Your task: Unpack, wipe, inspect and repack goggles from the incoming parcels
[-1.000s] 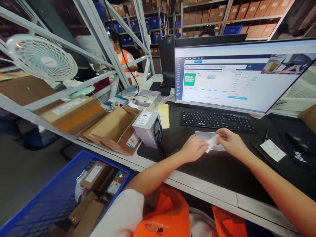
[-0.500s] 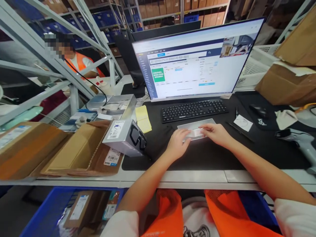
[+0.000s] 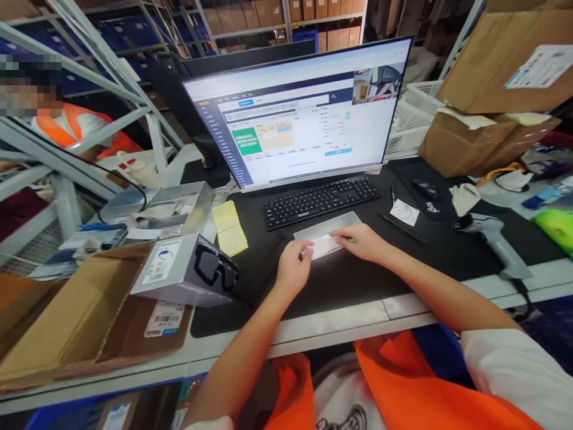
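A flat, translucent rectangular sheet or sleeve (image 3: 347, 222) lies on the black desk mat in front of the keyboard. On its lower part is a small white, shiny strip (image 3: 323, 245). My left hand (image 3: 293, 266) is at the strip's left end, fingers curled and thumb close to the fingertips; what they grip is not clear. From the right, my right hand (image 3: 364, 242) has thumb and fingers closed at the strip's other end. A grey box with a goggles picture (image 3: 183, 272) stands left of my left hand.
The keyboard (image 3: 322, 202) and monitor (image 3: 295, 125) are beyond the sheet. A yellow note pad (image 3: 230, 227) and open cardboard box (image 3: 85, 316) are left; a pen (image 3: 401, 228), white card (image 3: 404, 212), mouse (image 3: 424, 189) and barcode scanner (image 3: 492, 236) are right. A co-worker sits far left.
The view has turned to the right, so the desk things appear farther left. My hands stay at the white strip; my left fingers look more curled. A beige panel has appeared on the screen.
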Demonstrator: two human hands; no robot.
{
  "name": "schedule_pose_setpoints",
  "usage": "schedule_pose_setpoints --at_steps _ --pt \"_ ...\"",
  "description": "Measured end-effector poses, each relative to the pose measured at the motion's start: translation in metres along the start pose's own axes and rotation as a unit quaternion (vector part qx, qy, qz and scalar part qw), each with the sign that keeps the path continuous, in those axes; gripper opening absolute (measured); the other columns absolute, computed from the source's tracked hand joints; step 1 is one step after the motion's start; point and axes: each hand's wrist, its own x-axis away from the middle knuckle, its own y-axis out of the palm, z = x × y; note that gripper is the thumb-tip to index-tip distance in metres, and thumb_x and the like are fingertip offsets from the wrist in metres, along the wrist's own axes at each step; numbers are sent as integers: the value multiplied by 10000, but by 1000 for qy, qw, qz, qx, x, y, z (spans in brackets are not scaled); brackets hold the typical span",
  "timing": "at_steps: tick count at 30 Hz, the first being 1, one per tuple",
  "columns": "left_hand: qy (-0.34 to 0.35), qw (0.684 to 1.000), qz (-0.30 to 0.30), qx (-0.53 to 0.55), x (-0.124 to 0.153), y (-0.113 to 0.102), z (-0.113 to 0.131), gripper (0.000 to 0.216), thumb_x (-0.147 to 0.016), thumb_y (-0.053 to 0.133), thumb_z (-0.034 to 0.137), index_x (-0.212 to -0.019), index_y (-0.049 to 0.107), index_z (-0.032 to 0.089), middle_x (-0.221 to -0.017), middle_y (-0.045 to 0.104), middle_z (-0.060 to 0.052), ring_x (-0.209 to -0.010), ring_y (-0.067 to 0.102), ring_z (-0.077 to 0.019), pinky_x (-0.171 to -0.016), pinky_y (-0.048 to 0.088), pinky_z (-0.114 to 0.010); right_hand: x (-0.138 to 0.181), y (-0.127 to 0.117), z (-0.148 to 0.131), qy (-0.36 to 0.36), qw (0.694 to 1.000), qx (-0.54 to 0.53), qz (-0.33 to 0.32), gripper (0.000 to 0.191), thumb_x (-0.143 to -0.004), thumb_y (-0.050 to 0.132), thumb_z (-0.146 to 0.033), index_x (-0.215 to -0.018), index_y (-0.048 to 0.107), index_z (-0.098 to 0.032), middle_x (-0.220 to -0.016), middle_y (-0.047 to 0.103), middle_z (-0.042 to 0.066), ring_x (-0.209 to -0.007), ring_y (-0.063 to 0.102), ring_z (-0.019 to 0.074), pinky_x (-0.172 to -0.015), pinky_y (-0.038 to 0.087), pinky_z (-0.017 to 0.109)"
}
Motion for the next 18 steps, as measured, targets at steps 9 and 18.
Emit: schedule_pose_setpoints --at_steps 9,18 --pt "79 987 -78 -117 -2 -3 3 329 -918 466 96 -937 779 196 -973 747 -68 -1040 641 -244 -981 570 -437 -7 1 -5 34 997 51 -36 364 -994 609 -411 -1260 631 -163 -1275 630 89 -1106 640 249 -938 567 444" --pt "104 968 -101 -206 2 5 22 323 -937 622 387 -1152 733 173 -1452 597 -143 -1430 489 -328 -1183 458 -498 -22 -15 -18 5 986 149 -79 382 -1011 570 -436 -1239 647 -139 -1233 653 81 -1083 655 239 -943 556 428"
